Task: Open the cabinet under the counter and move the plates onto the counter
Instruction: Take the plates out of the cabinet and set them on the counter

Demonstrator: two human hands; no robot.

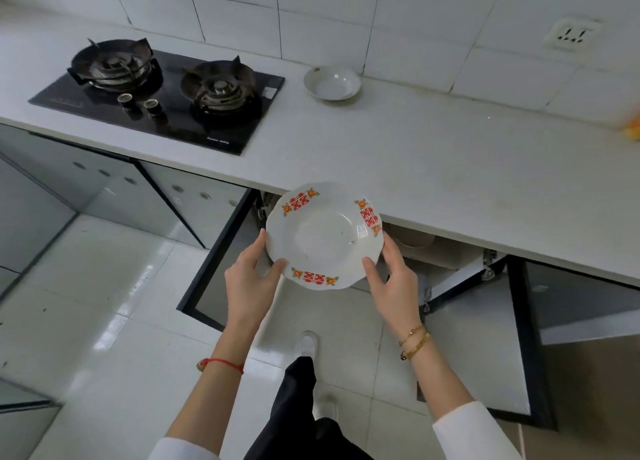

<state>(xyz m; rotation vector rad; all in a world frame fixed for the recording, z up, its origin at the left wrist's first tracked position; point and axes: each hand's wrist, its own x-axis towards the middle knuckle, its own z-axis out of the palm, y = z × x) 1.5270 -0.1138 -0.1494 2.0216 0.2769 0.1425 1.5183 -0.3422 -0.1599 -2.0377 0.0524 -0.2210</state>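
A white plate with red and orange rim decoration [323, 234] is held level in the air just in front of the counter's front edge. My left hand [251, 279] grips its left rim and my right hand [394, 279] grips its right rim. Beneath the white counter [433, 169] the cabinet stands with both doors swung out: the left door [221, 252] and the right door [526, 338]. More pale dishes [414, 240] show dimly inside the cabinet. A stack of plain white plates [332, 83] rests on the counter near the wall.
A black two-burner gas hob [162, 92] is set into the counter at the left. A wall socket [571, 35] sits at the upper right, and something orange [632, 127] lies at the right edge. Closed glass cabinet doors [114, 186] run along the left. My feet [306, 343] stand on a glossy tiled floor.
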